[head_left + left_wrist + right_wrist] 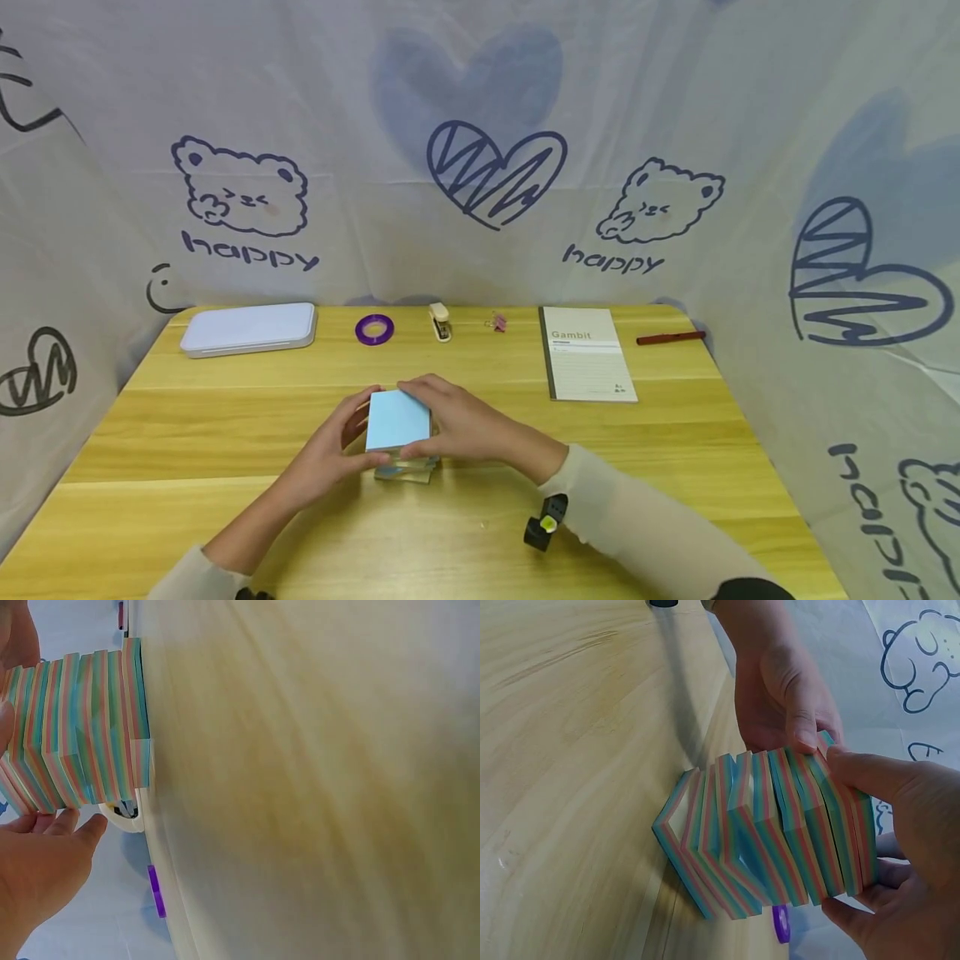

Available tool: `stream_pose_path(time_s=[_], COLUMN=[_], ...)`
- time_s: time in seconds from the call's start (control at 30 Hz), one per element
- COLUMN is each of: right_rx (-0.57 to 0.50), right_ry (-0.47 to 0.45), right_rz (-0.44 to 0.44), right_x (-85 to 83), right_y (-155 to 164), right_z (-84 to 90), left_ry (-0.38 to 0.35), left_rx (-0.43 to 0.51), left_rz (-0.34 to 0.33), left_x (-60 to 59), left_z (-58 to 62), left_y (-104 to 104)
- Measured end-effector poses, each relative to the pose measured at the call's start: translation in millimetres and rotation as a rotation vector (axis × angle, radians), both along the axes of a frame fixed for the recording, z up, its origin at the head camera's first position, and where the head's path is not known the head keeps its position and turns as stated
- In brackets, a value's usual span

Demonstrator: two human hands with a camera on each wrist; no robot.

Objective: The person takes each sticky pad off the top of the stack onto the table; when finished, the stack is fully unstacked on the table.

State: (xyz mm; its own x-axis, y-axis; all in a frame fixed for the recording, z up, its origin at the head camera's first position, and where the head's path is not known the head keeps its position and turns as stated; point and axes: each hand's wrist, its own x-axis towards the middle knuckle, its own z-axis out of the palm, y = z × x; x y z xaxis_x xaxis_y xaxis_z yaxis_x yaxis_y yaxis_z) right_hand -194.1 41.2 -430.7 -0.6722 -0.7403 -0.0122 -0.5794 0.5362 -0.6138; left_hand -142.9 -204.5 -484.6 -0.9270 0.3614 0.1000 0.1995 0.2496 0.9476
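Note:
A tall, uneven stack of square sticky-note pads (398,419) stands on the table, its top sheet light blue. In the left wrist view the pads (84,727) show striped edges of pink, yellow, green and blue. My left hand (327,452) grips the stack's upper part from the left, thumb in front and fingers towards the back. From the right, my right hand (465,421) holds the same upper part, its thumb near the left one. Lower pads (705,847) jut out at differing angles in the right wrist view. Some fingertips are hidden behind the stack.
Along the table's back lie a white case (249,330), a purple tape roll (374,320), a small stapler (440,322) and pink clips (498,322). Farther right are a notebook (588,354) and a dark red pen (670,337). Printed cloth (360,208) hangs around the table.

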Motion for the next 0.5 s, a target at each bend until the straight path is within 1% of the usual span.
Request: stream_pose_path(time_s=[0.13, 0.33, 0.5], right_rx=[-0.018, -0.031, -0.046], right_ry=[-0.009, -0.012, -0.017], right_rz=[-0.009, -0.004, -0.025], right_x=[-0.2, -1.9, -11.6], right_y=[0, 2, 15], right_z=[0.3, 3.2, 3.4], left_ry=[-0.008, -0.030, -0.048], left_rx=[0.006, -0.008, -0.006], left_rz=[0.002, 0.002, 0.009], left_x=[-1.4, -2.0, -3.1], left_z=[0.1, 0.3, -0.6], left_y=[1, -1, -2])
